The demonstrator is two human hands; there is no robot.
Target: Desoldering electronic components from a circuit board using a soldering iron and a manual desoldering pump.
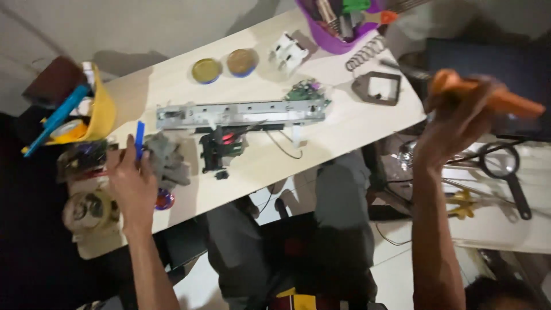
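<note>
While two round lids [224, 66] lie on the worktop [344, 123], the left hand [133, 181] pinches one blue stick [139, 139] and the right hand [456, 117] grips one orange tool [505, 99].

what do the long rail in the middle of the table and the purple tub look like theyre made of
Long rail: likely bare sheet metal, judging by its dull silver-grey sheen and thin folded edges. Purple tub: probably moulded plastic, with even saturated colour and a smooth rounded wall.
</note>
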